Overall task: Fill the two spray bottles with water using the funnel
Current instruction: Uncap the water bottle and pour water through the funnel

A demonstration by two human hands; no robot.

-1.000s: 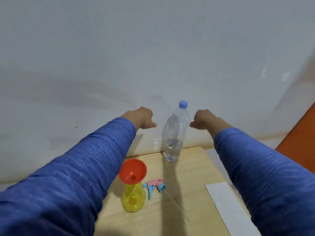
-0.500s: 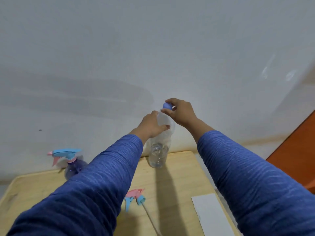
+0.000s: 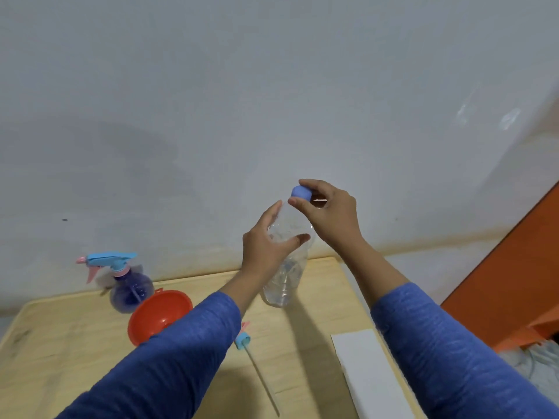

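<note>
Two hands on clear ribbed plastic bottle (image 3: 282, 285), left hand (image 3: 266, 246) gripping, right hand (image 3: 329, 213) pinching round blue cap (image 3: 300, 192)

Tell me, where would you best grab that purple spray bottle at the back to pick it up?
Probably by the narrow neck of the purple spray bottle, just under its blue trigger head, coming from the right. The bottle stands upright, its body is round and wide, and the pink trigger sticks out left.

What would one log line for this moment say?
left hand: holds water bottle | right hand: pinches cap | funnel: waiting

Funnel (image 3: 157, 313) partly behind left sleeve (image 3: 169, 358)
</note>
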